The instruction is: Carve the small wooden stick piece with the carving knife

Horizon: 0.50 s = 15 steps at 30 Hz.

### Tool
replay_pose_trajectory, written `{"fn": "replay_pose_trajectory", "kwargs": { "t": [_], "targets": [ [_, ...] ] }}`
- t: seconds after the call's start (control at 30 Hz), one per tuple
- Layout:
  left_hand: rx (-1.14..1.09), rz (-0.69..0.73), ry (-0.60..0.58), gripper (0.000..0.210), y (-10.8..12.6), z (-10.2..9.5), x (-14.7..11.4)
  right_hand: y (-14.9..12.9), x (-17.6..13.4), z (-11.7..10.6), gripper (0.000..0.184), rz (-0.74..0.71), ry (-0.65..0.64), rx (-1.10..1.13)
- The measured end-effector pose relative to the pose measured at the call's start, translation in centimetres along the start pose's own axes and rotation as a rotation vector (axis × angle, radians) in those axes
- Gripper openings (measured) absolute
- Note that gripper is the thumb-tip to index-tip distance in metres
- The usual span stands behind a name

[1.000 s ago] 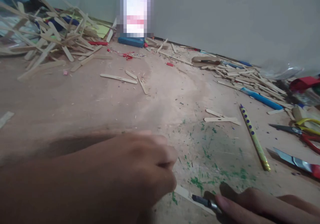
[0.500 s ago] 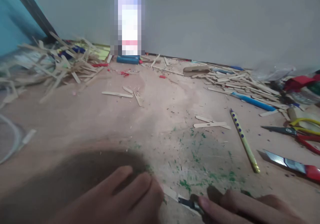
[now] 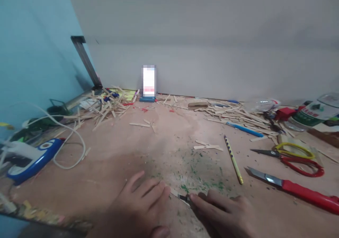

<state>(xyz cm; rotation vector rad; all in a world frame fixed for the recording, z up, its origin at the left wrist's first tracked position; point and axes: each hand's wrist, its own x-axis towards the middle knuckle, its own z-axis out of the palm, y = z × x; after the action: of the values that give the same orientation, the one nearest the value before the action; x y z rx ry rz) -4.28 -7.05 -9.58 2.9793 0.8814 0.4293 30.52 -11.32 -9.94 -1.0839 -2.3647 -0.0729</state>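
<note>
My left hand (image 3: 137,206) lies flat on the wooden table (image 3: 106,160) at the bottom middle, fingers spread, its fingertips pressing on a thin wooden stick (image 3: 174,192). My right hand (image 3: 225,213) sits beside it, holding a small craft knife (image 3: 184,198) whose blade tip meets the stick. Green paint flecks (image 3: 201,181) mark the table just beyond both hands.
A yellow dotted pencil (image 3: 233,159), a red-handled knife (image 3: 293,189) and red-and-yellow scissors (image 3: 291,156) lie to the right. Piles of wooden sticks (image 3: 106,103) spread at the back left, with more sticks (image 3: 238,116) at the back right. A white cable (image 3: 70,139) and a blue device (image 3: 34,158) lie left.
The view has pulled back and up, showing much more of the table and wall. My left hand has opened from a loose fist to flat fingers; the right still holds the knife.
</note>
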Motion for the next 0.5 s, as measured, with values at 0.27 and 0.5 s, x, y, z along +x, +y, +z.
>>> {"fn": "replay_pose_trajectory", "kwargs": {
  "t": [0.27, 0.5],
  "targets": [
    [0.006, 0.021, 0.163, 0.062, -0.3, 2.6, 0.2, -0.4, 1.5, 0.5, 0.053, 0.096, 0.060, 0.177],
    [-0.019, 0.003, 0.163, 0.063, -0.4, 2.3, 0.2, 0.2, 1.5, -1.3, 0.030, 0.085, -0.049, 0.197]
  ]
}}
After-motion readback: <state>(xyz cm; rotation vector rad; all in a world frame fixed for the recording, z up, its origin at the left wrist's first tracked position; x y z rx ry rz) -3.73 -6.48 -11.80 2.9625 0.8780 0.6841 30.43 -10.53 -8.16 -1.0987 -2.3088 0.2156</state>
